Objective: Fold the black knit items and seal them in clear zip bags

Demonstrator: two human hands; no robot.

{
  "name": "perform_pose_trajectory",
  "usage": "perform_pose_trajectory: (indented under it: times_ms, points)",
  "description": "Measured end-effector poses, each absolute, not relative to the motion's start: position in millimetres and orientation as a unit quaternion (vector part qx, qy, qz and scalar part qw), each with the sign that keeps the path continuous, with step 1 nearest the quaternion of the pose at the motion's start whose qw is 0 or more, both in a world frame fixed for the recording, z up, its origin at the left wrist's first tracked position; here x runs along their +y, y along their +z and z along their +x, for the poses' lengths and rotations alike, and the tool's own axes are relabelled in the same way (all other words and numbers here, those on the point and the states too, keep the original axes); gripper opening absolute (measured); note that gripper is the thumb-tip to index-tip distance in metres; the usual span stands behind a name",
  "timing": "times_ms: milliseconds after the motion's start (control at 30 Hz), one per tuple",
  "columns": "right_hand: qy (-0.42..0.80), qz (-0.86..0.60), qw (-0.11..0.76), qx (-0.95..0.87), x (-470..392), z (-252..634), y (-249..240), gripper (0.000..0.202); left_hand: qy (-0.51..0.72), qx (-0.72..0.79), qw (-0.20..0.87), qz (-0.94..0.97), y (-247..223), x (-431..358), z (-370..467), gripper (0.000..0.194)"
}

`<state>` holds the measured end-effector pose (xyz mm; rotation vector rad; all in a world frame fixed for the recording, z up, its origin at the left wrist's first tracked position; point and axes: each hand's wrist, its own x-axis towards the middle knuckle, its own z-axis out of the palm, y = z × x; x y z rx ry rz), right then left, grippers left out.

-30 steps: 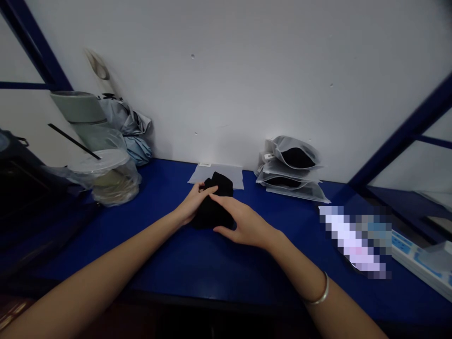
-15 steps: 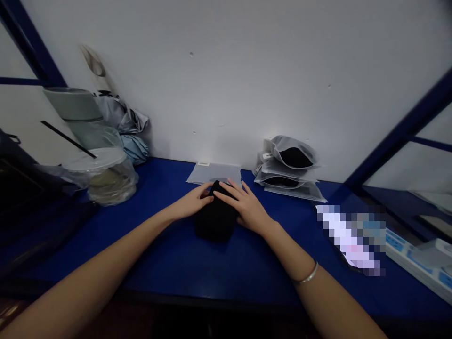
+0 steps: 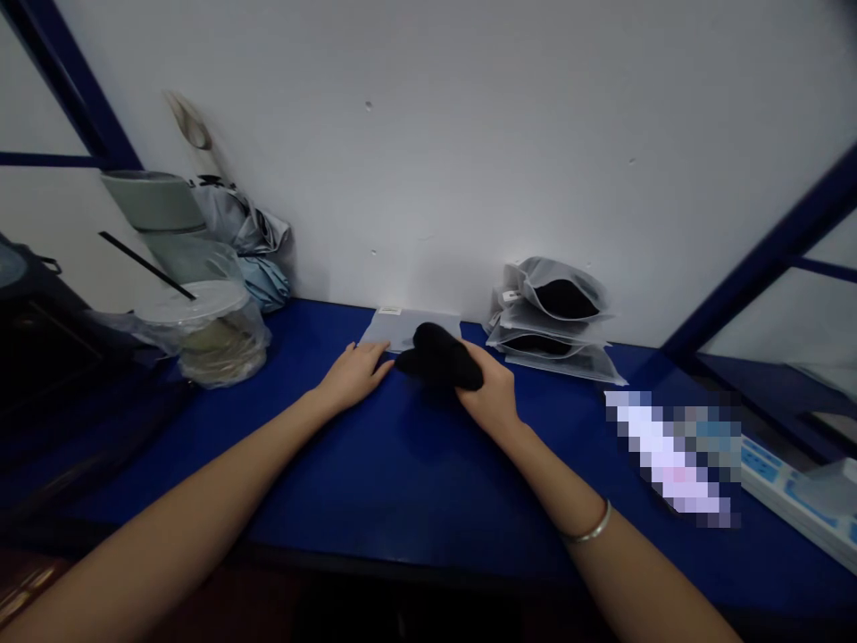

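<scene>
My right hand (image 3: 492,388) is closed around a folded black cloth item (image 3: 438,357), perhaps socks, and holds it a little above the desk. Its far end shows rounded, separate folds. To its left, my left hand (image 3: 353,375) lies palm down with the fingers stretched out. Those fingertips are at the near left edge of a flat frosted plastic bag (image 3: 402,330), which has a small white label at its top. The black cloth covers part of the bag's right side.
Several frosted bags with black cloth inside (image 3: 559,326) are stacked by the wall. On the right are a blurred-out phone (image 3: 669,464) and a power strip (image 3: 783,482). A lidded cup (image 3: 214,330) with a straw and a grey-green tumbler (image 3: 157,210) stand at left on the blue desk (image 3: 415,491).
Both hands were on the black cloth on the desk. My right hand now has it lifted and tilted, while my left hand has let go and moved left to the flat bag's edge.
</scene>
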<state>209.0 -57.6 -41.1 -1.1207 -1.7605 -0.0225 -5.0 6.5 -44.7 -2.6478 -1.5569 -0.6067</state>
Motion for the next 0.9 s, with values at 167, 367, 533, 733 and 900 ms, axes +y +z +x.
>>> perform_pose_trajectory:
  times_ms: [167,367,533,733,900]
  points:
    - [0.070,-0.515,0.609,-0.599,-56,204,-40,0.033,-0.116,-0.468,0.061,-0.874,-35,0,-4,0.034]
    - [0.059,-0.504,0.638,-0.579,-60,201,-40,0.032,-0.119,-0.471,-0.007,-0.874,-32,-1,-7,0.030]
    - [0.006,-0.512,0.680,-0.526,-59,204,-39,0.031,-0.090,-0.453,-0.032,-0.886,-29,-1,-8,0.028]
    - [-0.067,-0.521,0.697,-0.488,-60,204,-38,0.039,-0.113,-0.378,0.029,-0.918,-22,-10,-4,0.029]
    - [-0.123,-0.424,0.639,-0.630,-69,200,-33,0.042,-0.172,-0.354,0.033,-0.919,-21,-12,-5,0.030]
